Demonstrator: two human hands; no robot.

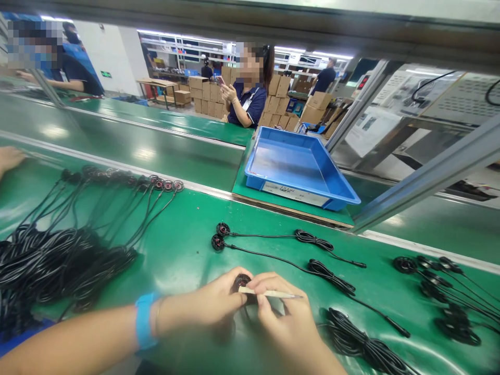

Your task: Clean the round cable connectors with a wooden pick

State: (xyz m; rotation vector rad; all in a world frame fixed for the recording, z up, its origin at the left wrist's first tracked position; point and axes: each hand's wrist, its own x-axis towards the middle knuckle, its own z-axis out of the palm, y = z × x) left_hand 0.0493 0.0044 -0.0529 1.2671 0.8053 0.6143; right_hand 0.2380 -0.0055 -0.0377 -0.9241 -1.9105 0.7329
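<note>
My left hand (203, 304) pinches a small round black part (240, 283) above the green bench near the front edge. My right hand (285, 317) is closed on a thin pale stick (273, 294) whose end lies against that part. A blue wristband (144, 320) sits on my left wrist. Just beyond my hands lie two round black parts (219, 235) with thin leads and coiled cable bundles (328, 273). A black cable bundle (363, 346) lies to the right of my right hand.
A big heap of black cables (50, 260) with a row of round parts (164, 184) fills the left. More round parts (429, 271) lie at right. A blue tray (297, 169) stands beyond the conveyor (117, 140). Another person's hand (10, 158) rests at far left; people stand behind.
</note>
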